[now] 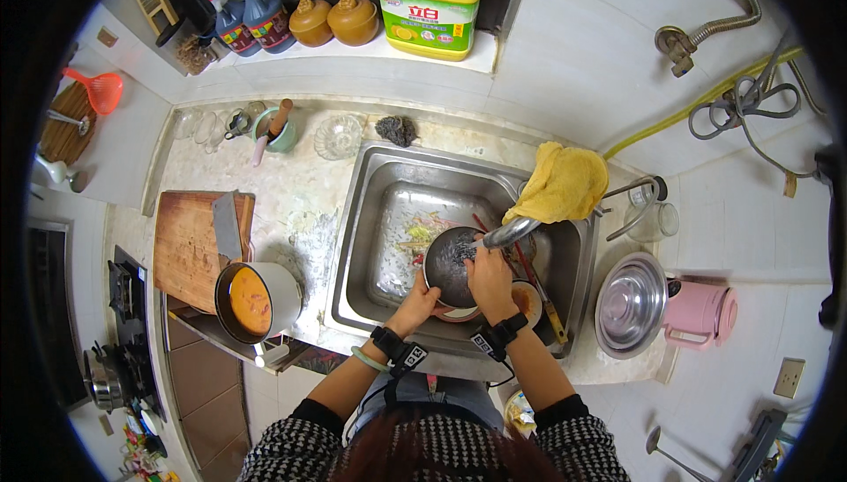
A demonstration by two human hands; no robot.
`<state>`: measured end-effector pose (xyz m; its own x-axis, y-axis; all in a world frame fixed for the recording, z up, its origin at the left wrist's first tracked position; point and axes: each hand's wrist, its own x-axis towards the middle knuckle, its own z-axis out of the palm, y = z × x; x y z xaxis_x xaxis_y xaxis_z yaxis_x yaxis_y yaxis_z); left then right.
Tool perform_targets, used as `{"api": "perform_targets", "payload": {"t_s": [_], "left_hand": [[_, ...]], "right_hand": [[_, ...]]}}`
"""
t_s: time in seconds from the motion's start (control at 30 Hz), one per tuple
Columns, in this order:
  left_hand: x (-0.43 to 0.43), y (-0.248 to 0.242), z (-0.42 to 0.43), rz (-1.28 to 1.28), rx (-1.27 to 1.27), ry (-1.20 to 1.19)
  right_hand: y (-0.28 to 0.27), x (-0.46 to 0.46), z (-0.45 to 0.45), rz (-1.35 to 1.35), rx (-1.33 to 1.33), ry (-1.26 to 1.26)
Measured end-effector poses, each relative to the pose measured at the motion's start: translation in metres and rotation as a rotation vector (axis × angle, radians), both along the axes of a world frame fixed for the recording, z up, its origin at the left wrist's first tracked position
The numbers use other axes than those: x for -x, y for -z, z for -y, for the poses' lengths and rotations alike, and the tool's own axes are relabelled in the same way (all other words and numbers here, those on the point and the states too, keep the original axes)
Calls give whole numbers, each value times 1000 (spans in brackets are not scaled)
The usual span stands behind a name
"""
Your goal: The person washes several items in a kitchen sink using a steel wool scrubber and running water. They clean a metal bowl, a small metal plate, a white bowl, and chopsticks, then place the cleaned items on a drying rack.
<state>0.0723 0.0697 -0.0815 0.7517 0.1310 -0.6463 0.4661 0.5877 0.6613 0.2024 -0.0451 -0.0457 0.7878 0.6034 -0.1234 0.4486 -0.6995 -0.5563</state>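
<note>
In the stainless steel sink, a dark-lined bowl is tilted beneath the metal faucet, and water runs into it. My left hand grips the bowl's lower left rim. Over its right side lies my right hand, thumb inside the bowl; its other fingers are partly hidden. Below the bowl, another bowl's pale rim shows. To the right sit a small bowl with orange-brown residue, red chopsticks and a yellow-handled utensil. Food scraps lie on the sink floor.
A yellow cloth drapes over the faucet. On the left, a pot of orange liquid stands by a cutting board bearing a cleaver. At right are a metal basin and a pink kettle. A scouring pad lies behind the sink.
</note>
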Motion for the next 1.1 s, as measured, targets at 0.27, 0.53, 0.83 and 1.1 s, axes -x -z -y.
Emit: {"api": "perform_targets", "payload": {"t_s": [0.27, 0.53, 0.83, 1.1], "left_hand": [[2, -5, -8, -15, 67, 117], [5, -5, -7, -78, -167, 128], [5, 20, 6, 170, -581, 26], [-33, -35, -40, -123, -590, 410]], "right_hand": [[-5, 15, -11, -216, -398, -157], [-9, -11, -15, 365, 149, -178], [18, -9, 15, -293, -158, 317], [-2, -25, 12, 64, 68, -82]]}}
